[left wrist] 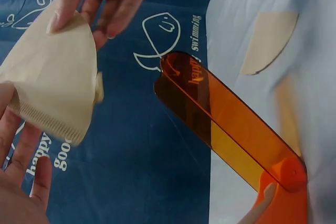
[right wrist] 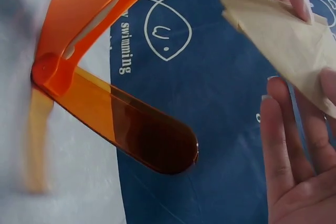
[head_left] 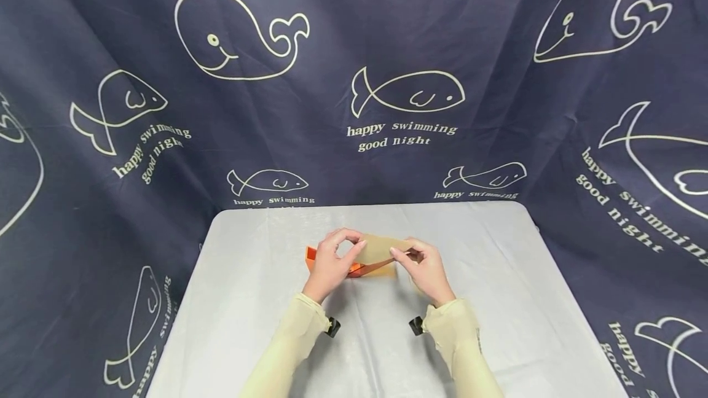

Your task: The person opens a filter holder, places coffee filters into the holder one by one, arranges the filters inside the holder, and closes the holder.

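Note:
A cone-shaped paper coffee filter (head_left: 381, 249), tan with a crimped seam along one edge, is held up between the two hands. My left hand (head_left: 330, 265) pinches its left end between thumb and fingers. At the other end, my right hand (head_left: 427, 269) grips the paper with its thumb on the near face. The left wrist view shows a small flap (left wrist: 98, 87) sticking out from the filter's edge. Just below and left of the paper stands an orange filter case (right wrist: 84, 19), its amber see-through lid (right wrist: 152, 135) swung out. Pale paper (right wrist: 100, 19) shows inside the case.
Another tan paper filter (left wrist: 270, 43) lies flat on the white-covered table (head_left: 265, 336). An amber patch of light (left wrist: 287, 119) falls beside the case. A dark blue curtain (head_left: 332, 158) with fish and whale drawings hangs behind and at both sides.

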A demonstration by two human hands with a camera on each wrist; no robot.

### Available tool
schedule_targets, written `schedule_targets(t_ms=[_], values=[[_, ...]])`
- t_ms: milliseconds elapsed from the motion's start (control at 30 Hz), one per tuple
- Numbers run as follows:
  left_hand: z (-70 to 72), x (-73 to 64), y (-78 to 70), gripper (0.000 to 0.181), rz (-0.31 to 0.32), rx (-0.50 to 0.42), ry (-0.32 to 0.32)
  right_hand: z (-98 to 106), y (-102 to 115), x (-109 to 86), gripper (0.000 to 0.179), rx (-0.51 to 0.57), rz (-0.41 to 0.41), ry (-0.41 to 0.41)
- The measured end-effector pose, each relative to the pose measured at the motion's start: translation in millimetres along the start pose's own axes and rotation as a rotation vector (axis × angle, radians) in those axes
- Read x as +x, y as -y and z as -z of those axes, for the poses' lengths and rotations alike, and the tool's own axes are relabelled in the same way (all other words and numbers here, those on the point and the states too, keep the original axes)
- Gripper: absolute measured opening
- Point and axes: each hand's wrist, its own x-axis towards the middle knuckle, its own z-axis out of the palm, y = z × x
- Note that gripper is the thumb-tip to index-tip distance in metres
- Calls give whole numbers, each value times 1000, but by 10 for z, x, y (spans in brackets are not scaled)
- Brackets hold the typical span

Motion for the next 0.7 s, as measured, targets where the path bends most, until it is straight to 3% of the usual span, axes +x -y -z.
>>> schedule_targets(t_ms=[200,367,467,600,700], values=[[28,8,0,8,-6,-2,29,13,17,34,9,-1,45,-42],[81,-5,16,14,13,9,24,20,127,52,6,-47,18,-74],[159,6,101,20,6,5,0,42,172,78,7,-47,8,-75],[318,1,286,46,-5,8,-51,67,183,115,6,-27,16,-67],[416,-37,417,63,41,19,-97,69,266,126,7,-24,21,-64]])
